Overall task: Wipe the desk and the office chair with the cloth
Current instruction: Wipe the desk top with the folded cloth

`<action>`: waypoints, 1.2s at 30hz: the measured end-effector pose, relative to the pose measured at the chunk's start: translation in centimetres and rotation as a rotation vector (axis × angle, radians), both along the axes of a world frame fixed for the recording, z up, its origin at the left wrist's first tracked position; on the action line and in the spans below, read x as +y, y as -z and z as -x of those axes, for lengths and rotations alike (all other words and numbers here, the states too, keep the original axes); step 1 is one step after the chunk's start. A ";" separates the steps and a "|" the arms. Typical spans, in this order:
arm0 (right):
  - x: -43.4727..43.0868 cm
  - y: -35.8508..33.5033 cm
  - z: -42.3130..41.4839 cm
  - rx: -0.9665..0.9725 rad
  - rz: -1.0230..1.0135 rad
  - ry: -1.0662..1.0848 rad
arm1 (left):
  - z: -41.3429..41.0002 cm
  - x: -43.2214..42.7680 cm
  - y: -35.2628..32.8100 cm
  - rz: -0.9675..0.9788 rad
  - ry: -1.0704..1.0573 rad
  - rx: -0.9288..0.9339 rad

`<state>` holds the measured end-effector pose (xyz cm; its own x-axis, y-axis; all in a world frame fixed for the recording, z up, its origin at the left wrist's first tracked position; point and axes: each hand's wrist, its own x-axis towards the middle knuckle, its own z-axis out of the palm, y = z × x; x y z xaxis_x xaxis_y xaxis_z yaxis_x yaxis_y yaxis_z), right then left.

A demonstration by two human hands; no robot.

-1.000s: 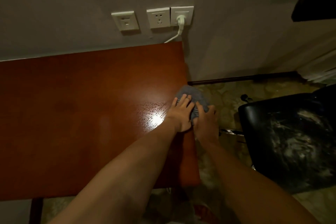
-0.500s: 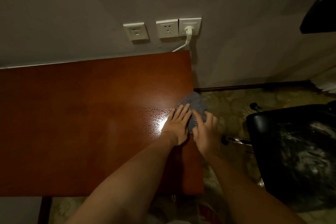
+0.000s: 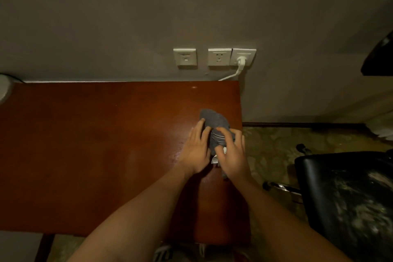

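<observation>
A grey cloth (image 3: 214,120) lies bunched near the right edge of the red-brown wooden desk (image 3: 95,144). My left hand (image 3: 196,150) rests on the cloth's left side with its fingers straight. My right hand (image 3: 232,156) lies over the cloth's right side, its fingers curled into the fabric, and a small white label shows between the two hands. The black office chair (image 3: 348,198) stands on the floor to the right of the desk, its seat scuffed and dusty.
Three white wall sockets (image 3: 219,57) sit above the desk's back edge, the rightmost with a white plug and cable. A pale round object (image 3: 4,88) shows at the desk's far left. A dark object (image 3: 380,59) hangs at the upper right. Patterned floor lies between desk and chair.
Both hands have slid the cloth leftwards, from overhanging the desk's right edge to lying on the desk top. My right hand's fingers have curled into the fabric. The view has tilted up.
</observation>
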<state>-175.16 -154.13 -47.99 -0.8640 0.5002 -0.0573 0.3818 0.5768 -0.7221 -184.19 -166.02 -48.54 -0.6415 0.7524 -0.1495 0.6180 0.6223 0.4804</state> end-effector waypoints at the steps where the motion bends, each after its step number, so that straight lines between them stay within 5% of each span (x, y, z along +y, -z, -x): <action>1: -0.8 -0.3 0.8 -0.008 0.012 -0.026 | 0.7 -1.2 -0.1 -0.001 -0.009 0.023; 11: -13.6 -1.5 10.8 -0.088 0.252 -0.236 | 6.8 -17.0 -0.9 0.107 -0.191 0.086; 17: -21.5 -0.7 18.2 -0.176 0.828 0.004 | 11.1 -25.7 -0.4 0.204 -0.277 0.124; 20: -23.9 0.6 21.9 -0.284 0.933 0.017 | 13.3 -28.9 0.5 0.216 -0.295 0.120; 23: -25.6 2.7 24.8 -0.376 0.794 -0.067 | 15.2 -31.3 1.6 0.240 -0.287 0.066; 27: -26.7 4.0 25.6 -0.394 0.273 -0.135 | 16.3 -32.5 3.2 0.260 -0.221 0.004; 31: -27.5 2.5 23.6 -0.156 -0.227 -0.109 | 17.5 -31.5 4.4 0.230 -0.214 -0.025; 36: -28.9 6.7 20.9 -0.127 -0.446 -0.283 | 19.4 -30.3 5.3 0.290 -0.204 -0.021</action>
